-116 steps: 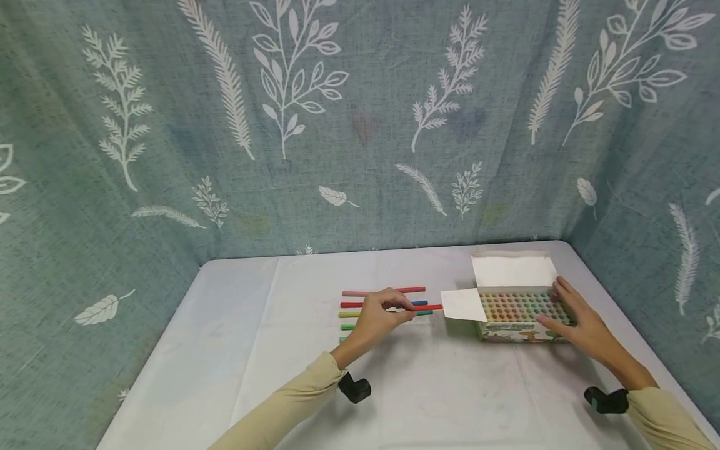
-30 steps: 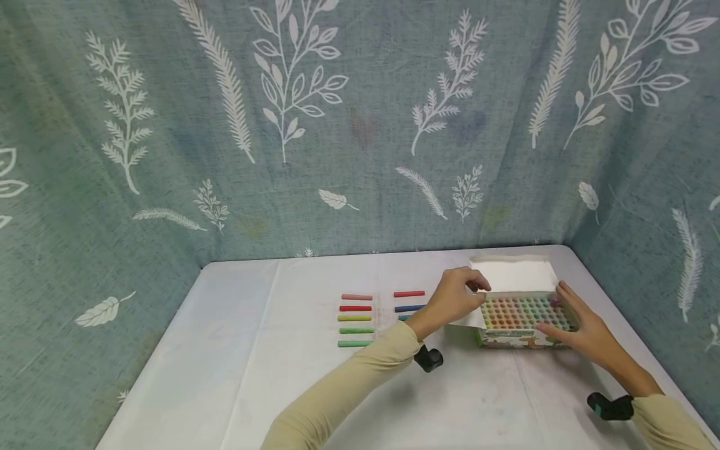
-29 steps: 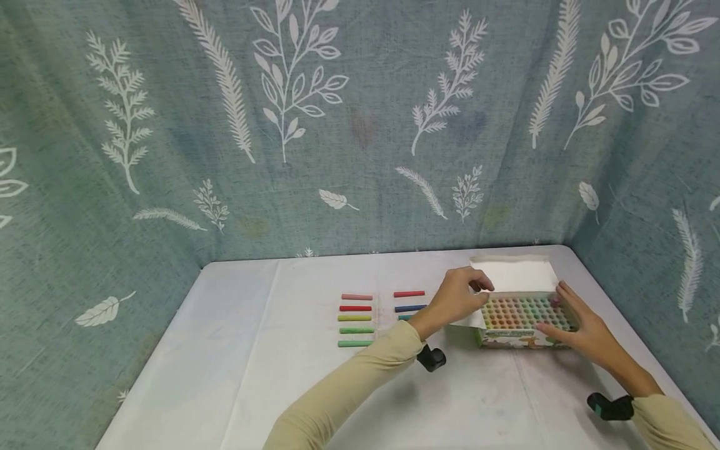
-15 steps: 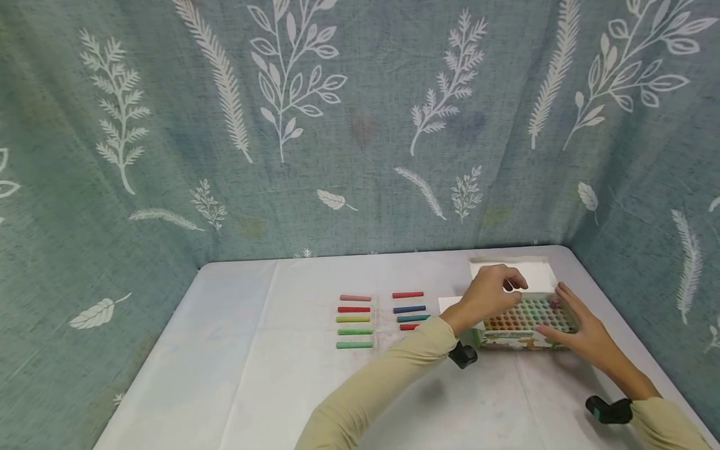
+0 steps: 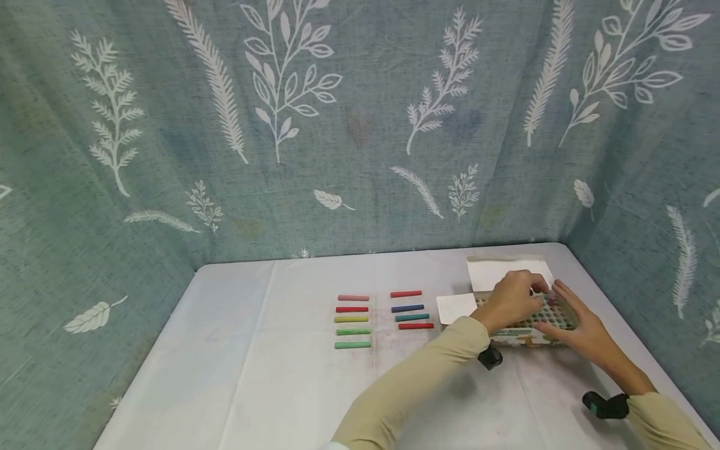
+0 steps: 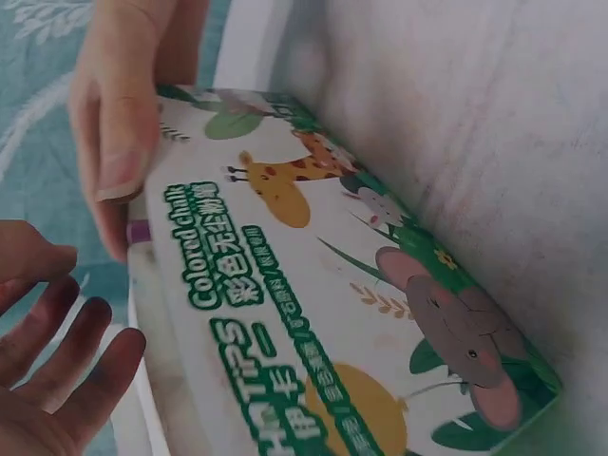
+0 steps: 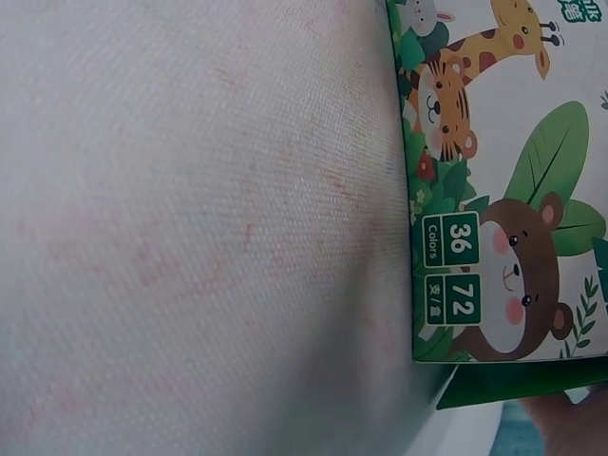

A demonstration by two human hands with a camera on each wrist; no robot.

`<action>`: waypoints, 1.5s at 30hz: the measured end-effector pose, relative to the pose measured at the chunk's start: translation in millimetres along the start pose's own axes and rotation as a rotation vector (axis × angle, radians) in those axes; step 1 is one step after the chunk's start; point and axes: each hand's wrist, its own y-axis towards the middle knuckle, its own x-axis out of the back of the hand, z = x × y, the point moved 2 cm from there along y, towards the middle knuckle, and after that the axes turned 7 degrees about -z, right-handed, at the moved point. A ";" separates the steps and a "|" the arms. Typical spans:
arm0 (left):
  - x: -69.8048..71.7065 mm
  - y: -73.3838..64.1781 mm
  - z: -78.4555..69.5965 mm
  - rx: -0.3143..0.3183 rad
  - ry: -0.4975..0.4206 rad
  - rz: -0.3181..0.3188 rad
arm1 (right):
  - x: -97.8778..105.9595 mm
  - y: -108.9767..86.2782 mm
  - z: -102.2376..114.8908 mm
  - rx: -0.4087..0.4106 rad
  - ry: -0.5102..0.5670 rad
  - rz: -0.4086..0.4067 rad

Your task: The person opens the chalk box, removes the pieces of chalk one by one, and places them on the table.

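Observation:
An opened box of coloured chalk (image 5: 520, 339) stands at the right of the table, its perforated top showing rows of holes. My left hand (image 5: 516, 300) hovers over the box, its loosely bent fingers (image 6: 109, 370) apart with nothing between them. Close to those fingertips, a purple chalk stick (image 5: 552, 300) pokes up near the box's right end; the left wrist view shows a sliver of it beside my right thumb. My right hand (image 5: 585, 328) holds the right end of the box, thumb over the front edge and fingers toward the back corner.
Left of the box lie two columns of chalk sticks: pink, red, yellow and green ones such as the green stick (image 5: 352, 345), then red, blue and teal ones such as the blue stick (image 5: 407, 308). A white side flap (image 5: 456, 307) and the raised lid (image 5: 495, 272) stick out.
Earlier my left hand pinched a red chalk stick, which now lies in the right column. Since then that hand has moved right across the box to the purple stick. My right hand has stayed put.

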 end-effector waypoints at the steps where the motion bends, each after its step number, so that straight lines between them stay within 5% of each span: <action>1: -2.3 2.3 -0.6 -0.004 0.019 0.003 | 0.1 0.3 0.0 -0.001 0.005 -0.001; 8: -19.3 14.9 -3.1 -0.016 0.128 0.030 | -0.1 2.3 0.2 0.022 0.060 -0.006; 19: -41.8 23.0 -10.7 -0.024 0.494 0.021 | -3.0 0.2 1.4 0.069 0.047 -0.029; 23: -41.6 25.0 -12.1 -0.029 0.549 0.009 | -2.7 2.1 2.2 0.069 0.036 -0.026; 36: -40.3 26.1 -7.2 -0.018 0.452 -0.035 | -2.5 3.4 -0.3 0.038 0.028 -0.016; 45: -31.3 26.6 -6.4 -0.032 0.206 -0.078 | 2.4 0.9 -2.1 -0.015 0.023 -0.009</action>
